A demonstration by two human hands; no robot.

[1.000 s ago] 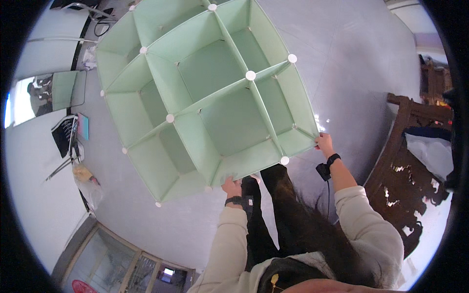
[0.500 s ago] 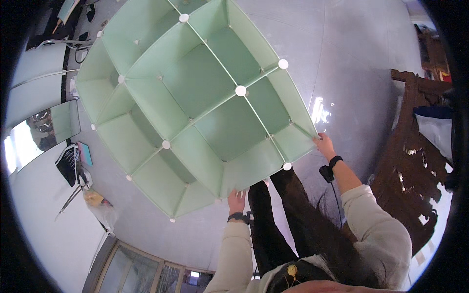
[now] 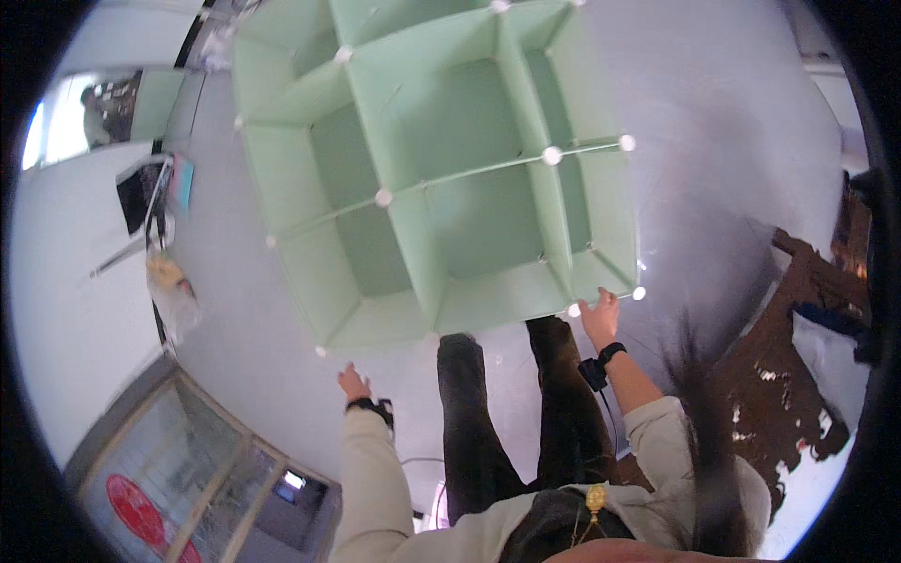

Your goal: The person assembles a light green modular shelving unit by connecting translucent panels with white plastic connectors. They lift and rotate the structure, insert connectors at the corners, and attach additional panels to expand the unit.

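Pale green plastic panels make up the cube shelf (image 3: 450,178) that fills most of the head view, a grid of open compartments joined at the corners by round white connectors (image 3: 552,155). It stands on the grey floor (image 3: 732,159) with its open faces turned up toward the person, so the backs of the cubes read as flat green squares at the bottom of each cell.

The right hand (image 3: 599,317) is up against the near right corner of the shelf, fingers spread and pressed on the lower edge panel just beside a white connector; it looks more like a steadying push than a closed grasp, though the fisheye bend makes the exact contact hard to judge. Holding at a corner makes sense, since that is where the frame is stiffest.

The left hand (image 3: 353,383) hangs clear of the shelf, below its near left corner, loosely open and holding nothing. Both wrists carry dark bands, and cream sleeves run back to the lower edge.

Dark trouser legs (image 3: 469,422) stand right against the shelf's near side. Off to the left, against the white wall, lie a dark folded item (image 3: 141,192) and a clear plastic bag (image 3: 171,291). A carved dark wooden chair (image 3: 798,375) sits to the right, well apart from the shelf.
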